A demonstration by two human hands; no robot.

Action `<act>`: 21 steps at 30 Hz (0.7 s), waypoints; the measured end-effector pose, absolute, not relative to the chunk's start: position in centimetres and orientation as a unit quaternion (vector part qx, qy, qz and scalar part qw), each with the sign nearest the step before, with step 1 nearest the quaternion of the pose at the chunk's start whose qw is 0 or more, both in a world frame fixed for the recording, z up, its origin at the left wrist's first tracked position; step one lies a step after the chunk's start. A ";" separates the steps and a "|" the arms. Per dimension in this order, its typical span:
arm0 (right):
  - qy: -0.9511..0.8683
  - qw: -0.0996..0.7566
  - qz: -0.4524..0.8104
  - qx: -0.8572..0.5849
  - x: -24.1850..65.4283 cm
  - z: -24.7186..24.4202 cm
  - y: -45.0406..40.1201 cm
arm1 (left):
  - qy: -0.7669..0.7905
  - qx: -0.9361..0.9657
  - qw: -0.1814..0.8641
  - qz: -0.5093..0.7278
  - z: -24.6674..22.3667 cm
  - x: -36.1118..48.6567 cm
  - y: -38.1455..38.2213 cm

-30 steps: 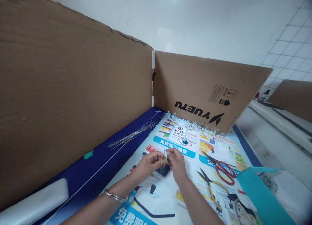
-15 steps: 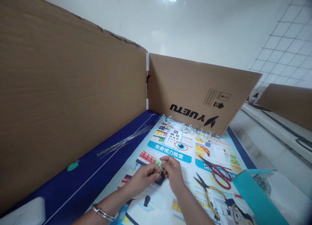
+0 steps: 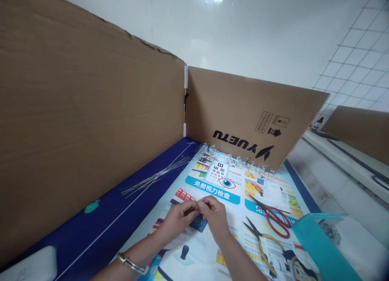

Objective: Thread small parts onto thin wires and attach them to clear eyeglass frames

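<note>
My left hand (image 3: 180, 218), with a silver bangle on its wrist, and my right hand (image 3: 213, 216) meet over the printed poster (image 3: 209, 248). Both hands have their fingers pinched together, fingertips touching or nearly so. Whatever lies between them is too small to make out. To the right of my right hand lie yellow-handled pliers (image 3: 258, 235) with open jaws, and red-handled scissors (image 3: 275, 218) rest just beyond them. A bundle of thin metal wires (image 3: 156, 175) lies on the blue cloth (image 3: 109, 216) to the left.
Cardboard panels stand at the left (image 3: 91, 98) and back (image 3: 243, 106). Tangled wire bits (image 3: 240, 162) line the back panel's foot. A teal-edged pouch (image 3: 325, 244) sits at the right, a green lump (image 3: 91, 207) and a white object (image 3: 33, 264) at the left.
My fingertips have come closer together, and my right hand has turned slightly, its fingers folding in toward my left hand. The view has shifted a little.
</note>
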State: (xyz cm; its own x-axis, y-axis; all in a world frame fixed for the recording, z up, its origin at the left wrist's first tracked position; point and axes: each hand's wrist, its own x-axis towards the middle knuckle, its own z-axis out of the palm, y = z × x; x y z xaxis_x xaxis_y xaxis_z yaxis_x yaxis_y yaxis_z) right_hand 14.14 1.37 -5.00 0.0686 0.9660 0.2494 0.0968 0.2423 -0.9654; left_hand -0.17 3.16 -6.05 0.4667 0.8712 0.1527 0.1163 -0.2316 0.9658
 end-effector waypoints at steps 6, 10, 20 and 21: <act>-0.623 0.553 0.269 -0.484 13.7 -4.3 0.5 | 0.351 0.689 0.509 0.378 -5.4 -0.4 3.0; -0.618 0.547 0.282 -0.489 13.5 -4.3 0.3 | 0.365 0.688 0.510 0.366 -5.5 -0.5 3.1; -0.573 0.553 0.336 -0.503 13.4 -4.8 0.5 | 0.369 0.713 0.474 0.361 -6.0 -0.6 3.1; -0.559 0.555 0.352 -0.506 13.4 -5.0 0.6 | 0.374 0.719 0.464 0.358 -5.9 -0.6 3.0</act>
